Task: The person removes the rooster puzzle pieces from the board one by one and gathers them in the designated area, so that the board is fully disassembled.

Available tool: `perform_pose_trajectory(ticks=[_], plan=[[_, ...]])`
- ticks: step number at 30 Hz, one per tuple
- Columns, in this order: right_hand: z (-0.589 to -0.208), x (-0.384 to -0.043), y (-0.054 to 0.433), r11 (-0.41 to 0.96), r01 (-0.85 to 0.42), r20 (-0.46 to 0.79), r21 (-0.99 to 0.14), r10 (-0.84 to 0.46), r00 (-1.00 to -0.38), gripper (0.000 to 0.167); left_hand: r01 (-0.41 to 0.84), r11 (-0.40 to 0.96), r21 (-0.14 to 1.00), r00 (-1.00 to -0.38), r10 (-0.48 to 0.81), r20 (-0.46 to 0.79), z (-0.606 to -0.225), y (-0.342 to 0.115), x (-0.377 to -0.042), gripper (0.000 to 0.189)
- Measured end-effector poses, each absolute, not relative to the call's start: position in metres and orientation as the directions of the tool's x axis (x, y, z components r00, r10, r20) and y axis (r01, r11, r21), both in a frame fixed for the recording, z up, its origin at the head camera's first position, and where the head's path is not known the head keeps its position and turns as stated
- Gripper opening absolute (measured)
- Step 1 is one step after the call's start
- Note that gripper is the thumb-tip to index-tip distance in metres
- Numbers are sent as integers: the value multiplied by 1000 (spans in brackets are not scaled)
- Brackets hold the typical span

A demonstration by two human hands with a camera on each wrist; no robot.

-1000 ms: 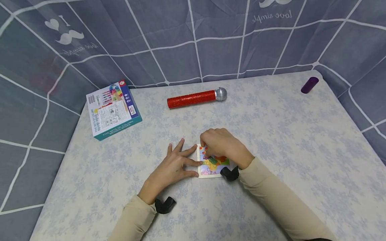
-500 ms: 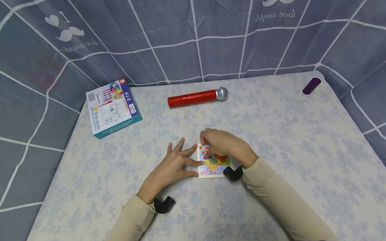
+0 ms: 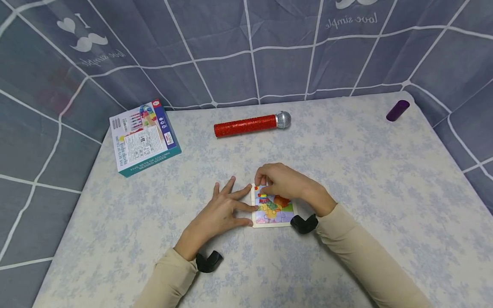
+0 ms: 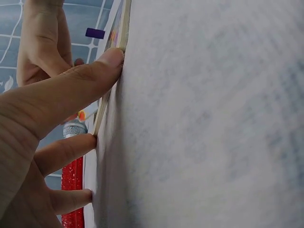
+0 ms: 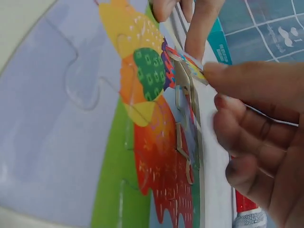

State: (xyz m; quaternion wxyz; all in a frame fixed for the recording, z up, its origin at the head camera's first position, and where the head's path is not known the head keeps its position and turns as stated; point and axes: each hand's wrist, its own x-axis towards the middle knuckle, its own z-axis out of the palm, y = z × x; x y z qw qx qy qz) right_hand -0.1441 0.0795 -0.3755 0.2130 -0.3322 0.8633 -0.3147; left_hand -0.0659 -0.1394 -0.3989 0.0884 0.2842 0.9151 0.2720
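Note:
A small jigsaw puzzle in a pale frame lies on the table, its colourful picture partly covered by my right hand. My left hand spreads its fingers along the frame's left side. In the left wrist view, the left thumb and a fingertip touch the frame's edge. My right hand is over the puzzle's upper part. The right wrist view shows it pinching a puzzle piece, tilted up from the board at one edge. Beside it, another piece also sits slightly raised.
Beyond the hands lies a red glittery microphone with a silver head. A beaded-toy box stands at the back left. At the far right corner is a purple cylinder. A grey-blue checked curtain encloses the table.
My right hand has shifted slightly to the right and its fingers have lifted a little, uncovering more of the puzzle's upper left. My left hand stays in place.

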Motion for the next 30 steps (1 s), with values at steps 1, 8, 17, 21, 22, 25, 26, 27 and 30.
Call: perform_pose_trajectory(ticks=[1, 8, 17, 21, 22, 25, 26, 27, 30], plan=[[-376, -145, 80, 568, -439, -148, -696, -712, -687, 10, 472, 689, 550, -823, 568, -7, -399, -139, -66, 37], [-377, -147, 82, 508, -388, -131, -769, -720, -682, 12, 481, 688, 544, -819, 574, -2, -399, -140, -67, 37], [-379, -155, 102, 425, -248, -111, -871, -662, -742, 10, 479, 685, 549, -823, 568, 8, -399, -139, -69, 37], [-383, -157, 122, 442, -190, -145, -877, -620, -771, 11, 472, 691, 547, -827, 563, 3, -401, -139, -67, 37], [-383, -158, 127, 451, -173, -159, -875, -606, -779, 11, 468, 692, 550, -828, 560, 1, -400, -139, -67, 37], [-383, -159, 144, 480, -124, -196, -868, -562, -803, 12, 463, 689, 558, -830, 557, 1, -400, -139, -66, 38], [-383, -159, 150, 492, -108, -209, -864, -545, -812, 13, 461, 687, 562, -831, 557, 1, -400, -139, -66, 38], [-383, -159, 156, 505, -95, -220, -858, -530, -819, 13, 461, 685, 565, -831, 557, 2, -400, -139, -66, 38], [-383, -159, 171, 537, -56, -255, -842, -488, -835, 13, 459, 680, 571, -830, 557, 3, -400, -139, -65, 38]])
